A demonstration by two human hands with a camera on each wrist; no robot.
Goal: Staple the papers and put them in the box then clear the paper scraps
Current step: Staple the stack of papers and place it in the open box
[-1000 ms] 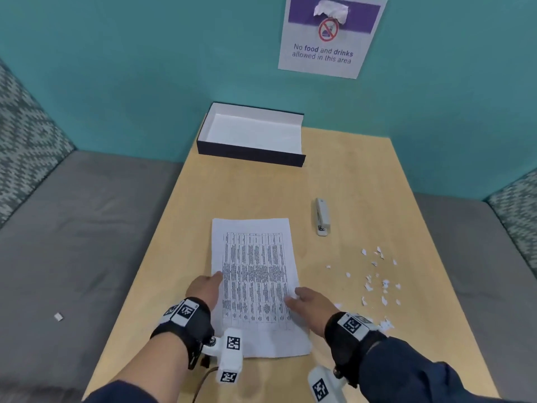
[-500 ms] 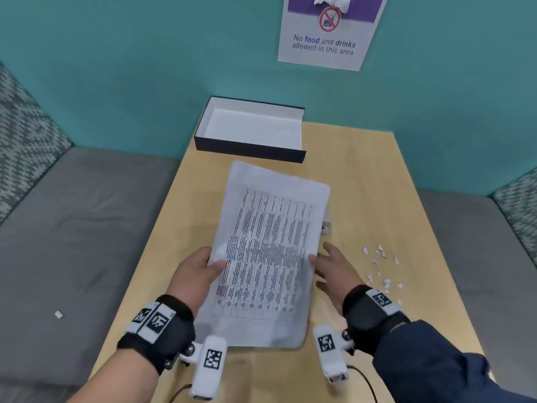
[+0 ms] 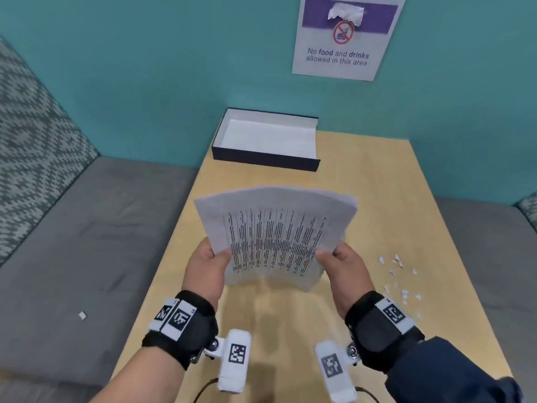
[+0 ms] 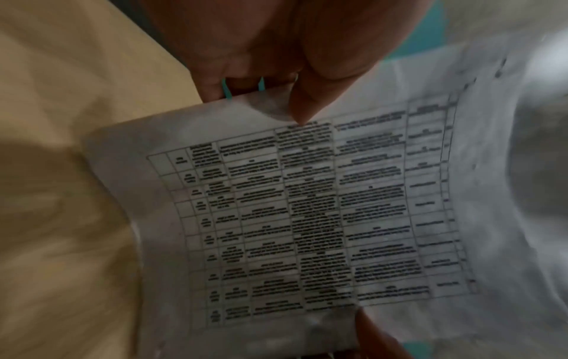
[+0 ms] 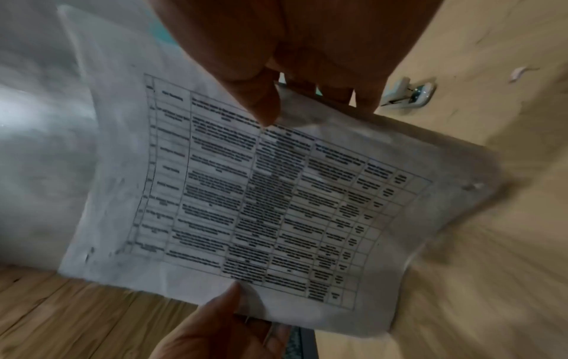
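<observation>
Printed papers (image 3: 276, 234) with a table of text stand nearly upright on their lower edge on the wooden table (image 3: 377, 181), bowed outward. My left hand (image 3: 207, 264) pinches their left edge, thumb in front (image 4: 302, 106). My right hand (image 3: 344, 264) pinches the right edge, thumb on the printed side (image 5: 261, 102). The open dark box (image 3: 266, 158) with a white inside sits at the table's far edge. White paper scraps (image 3: 399, 279) lie scattered to the right. The white stapler (image 5: 408, 93) lies on the table behind the papers, hidden in the head view.
A grey bench (image 3: 81, 242) flanks the table on the left and another stretch (image 3: 488, 242) on the right. One white scrap (image 3: 82, 315) lies on the left bench. A teal wall with a "No food and drinks" sign (image 3: 343, 39) stands behind the box.
The papers lay flat on the table with my hands at their lower corners. Both hands took the side edges, lifted the stack and tipped it upright onto its lower edge.
</observation>
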